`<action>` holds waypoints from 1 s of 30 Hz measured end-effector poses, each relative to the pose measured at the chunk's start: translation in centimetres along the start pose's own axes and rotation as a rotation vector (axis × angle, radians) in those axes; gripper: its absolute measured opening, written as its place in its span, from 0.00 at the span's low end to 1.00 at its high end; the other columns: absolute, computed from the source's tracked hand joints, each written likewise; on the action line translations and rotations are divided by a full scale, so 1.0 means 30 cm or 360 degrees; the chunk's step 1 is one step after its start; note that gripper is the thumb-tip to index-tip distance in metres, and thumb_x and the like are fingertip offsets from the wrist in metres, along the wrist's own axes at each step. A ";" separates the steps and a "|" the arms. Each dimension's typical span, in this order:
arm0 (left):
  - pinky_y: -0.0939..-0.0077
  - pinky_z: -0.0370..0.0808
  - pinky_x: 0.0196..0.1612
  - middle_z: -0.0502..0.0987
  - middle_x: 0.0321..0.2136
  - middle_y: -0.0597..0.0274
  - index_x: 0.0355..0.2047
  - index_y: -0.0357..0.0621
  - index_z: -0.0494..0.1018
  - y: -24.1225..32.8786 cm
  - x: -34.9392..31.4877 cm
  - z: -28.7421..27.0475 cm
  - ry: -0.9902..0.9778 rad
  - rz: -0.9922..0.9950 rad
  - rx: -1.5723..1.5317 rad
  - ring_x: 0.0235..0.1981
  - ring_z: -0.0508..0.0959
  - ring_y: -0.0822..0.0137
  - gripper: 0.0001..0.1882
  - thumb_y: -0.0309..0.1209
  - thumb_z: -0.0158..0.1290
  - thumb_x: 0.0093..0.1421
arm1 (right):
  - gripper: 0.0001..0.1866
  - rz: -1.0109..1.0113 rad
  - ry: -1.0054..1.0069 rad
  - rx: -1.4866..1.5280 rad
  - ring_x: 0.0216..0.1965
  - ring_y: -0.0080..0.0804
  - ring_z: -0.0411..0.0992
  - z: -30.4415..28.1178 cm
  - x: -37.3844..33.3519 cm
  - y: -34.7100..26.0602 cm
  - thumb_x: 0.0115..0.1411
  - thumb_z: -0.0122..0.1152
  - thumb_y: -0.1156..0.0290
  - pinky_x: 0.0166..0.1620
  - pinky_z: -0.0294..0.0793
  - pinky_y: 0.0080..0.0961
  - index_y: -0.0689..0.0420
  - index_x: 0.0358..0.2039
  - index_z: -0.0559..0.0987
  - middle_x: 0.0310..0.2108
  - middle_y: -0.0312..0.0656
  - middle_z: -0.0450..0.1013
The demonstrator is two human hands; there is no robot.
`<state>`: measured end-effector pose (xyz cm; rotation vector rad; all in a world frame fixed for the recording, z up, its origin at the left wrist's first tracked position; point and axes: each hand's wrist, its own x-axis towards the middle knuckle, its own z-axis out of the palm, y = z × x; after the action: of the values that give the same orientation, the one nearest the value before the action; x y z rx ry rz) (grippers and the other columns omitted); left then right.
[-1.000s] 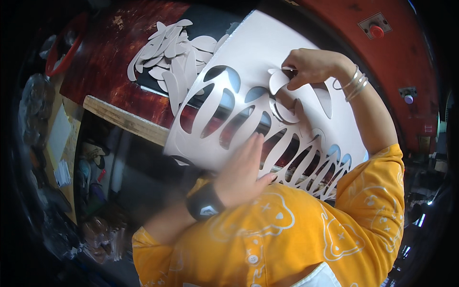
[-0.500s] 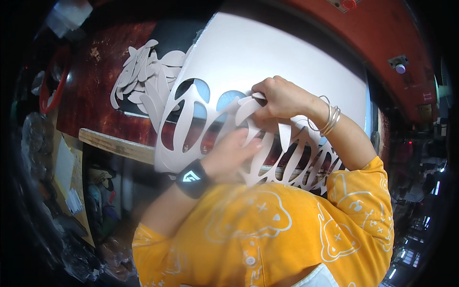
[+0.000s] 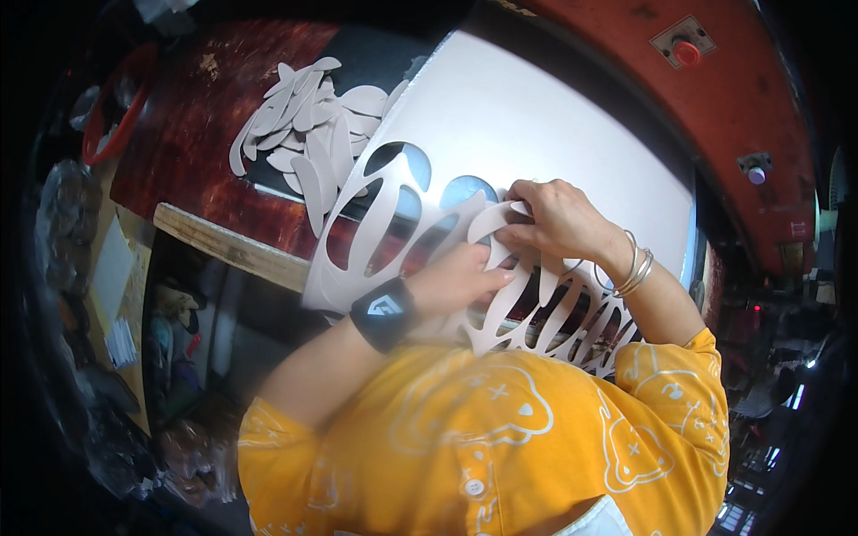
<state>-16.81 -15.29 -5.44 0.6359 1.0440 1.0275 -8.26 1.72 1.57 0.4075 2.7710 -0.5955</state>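
A large white sheet (image 3: 554,116) lies in front of me, its near part cut into a web (image 3: 386,219) of long curved openings that hangs over the table edge. My right hand (image 3: 559,219) is closed, pinching pale curved cut-out pieces (image 3: 490,220) between thumb and fingers, above the web. Close beside it on the left, my left hand (image 3: 454,284) rests at the web with thumb and forefinger apart; its other fingertips are hidden. A black wristband (image 3: 384,313) sits on my left wrist, thin bangles (image 3: 636,271) on my right.
Left of the sheet, a loose pile of curved cut-outs (image 3: 313,125) lies on the dark red tabletop (image 3: 206,116), which has a wooden edge strip (image 3: 223,246). A red machine beam (image 3: 626,40) with a red button (image 3: 685,52) spans the far right. A red-rimmed container (image 3: 134,85) stands far left.
The view has shifted, so the sheet and pile sit further right. My left hand has come nearer the right hand, its fingers less spread. The right hand keeps its pinch on the pieces.
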 end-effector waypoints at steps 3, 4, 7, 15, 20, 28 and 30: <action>0.76 0.75 0.38 0.75 0.34 0.59 0.38 0.32 0.69 0.004 0.000 0.008 -0.0004 0.0095 -0.0027 0.35 0.77 0.73 0.13 0.33 0.51 0.62 | 0.14 -0.0003 -0.0069 0.0133 0.26 0.46 0.76 0.007 -0.017 0.010 0.47 0.65 0.63 0.33 0.75 0.34 0.62 0.29 0.78 0.21 0.52 0.75; 0.76 0.75 0.38 0.76 0.34 0.59 0.37 0.31 0.69 0.001 0.001 0.010 -0.0003 0.0129 -0.0077 0.35 0.77 0.72 0.13 0.33 0.51 0.62 | 0.14 -0.0035 -0.0072 0.0185 0.25 0.44 0.76 -0.003 -0.015 0.013 0.47 0.64 0.64 0.32 0.75 0.33 0.62 0.27 0.78 0.21 0.52 0.74; 0.77 0.75 0.37 0.76 0.34 0.59 0.37 0.31 0.71 -0.012 0.010 0.006 -0.0058 0.0176 -0.0098 0.34 0.77 0.73 0.13 0.32 0.50 0.63 | 0.13 -0.0112 -0.0114 0.0203 0.21 0.39 0.74 -0.072 0.030 0.006 0.45 0.63 0.65 0.29 0.74 0.30 0.63 0.25 0.78 0.18 0.50 0.74; 0.80 0.74 0.31 0.76 0.29 0.64 0.33 0.34 0.73 -0.015 0.039 -0.005 -0.0109 -0.0015 -0.0163 0.29 0.75 0.75 0.10 0.31 0.52 0.62 | 0.21 -0.0471 0.0281 0.0377 0.29 0.29 0.79 -0.243 0.585 -0.276 0.45 0.64 0.56 0.36 0.77 0.25 0.58 0.35 0.82 0.25 0.42 0.78; 0.79 0.74 0.34 0.75 0.35 0.61 0.42 0.31 0.70 -0.015 0.066 -0.011 -0.0212 -0.0093 0.0185 0.31 0.75 0.71 0.17 0.33 0.54 0.60 | 0.49 -0.0504 0.0766 -0.0241 0.52 0.48 0.70 -0.119 0.688 -0.370 0.45 0.66 0.40 0.54 0.69 0.40 0.54 0.62 0.61 0.49 0.54 0.70; 0.79 0.76 0.41 0.72 0.46 0.63 0.56 0.36 0.61 -0.004 0.079 -0.046 -0.0603 -0.0048 -0.0123 0.40 0.76 0.73 0.25 0.29 0.53 0.59 | 0.29 -0.0085 0.0338 0.0219 0.41 0.49 0.74 -0.084 -0.049 0.029 0.51 0.65 0.55 0.47 0.73 0.38 0.62 0.48 0.74 0.42 0.56 0.74; 0.75 0.75 0.47 0.67 0.55 0.54 0.62 0.37 0.52 0.018 0.077 -0.027 -0.0723 -0.0110 -0.0371 0.50 0.74 0.68 0.35 0.28 0.54 0.57 | 0.20 -0.0324 0.0629 -0.0111 0.34 0.49 0.73 0.012 -0.142 0.049 0.52 0.63 0.58 0.43 0.74 0.38 0.62 0.37 0.76 0.32 0.53 0.75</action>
<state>-17.44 -13.00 -6.22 0.6004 0.5362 0.8741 -3.77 1.94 2.12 0.2505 3.2297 -0.5066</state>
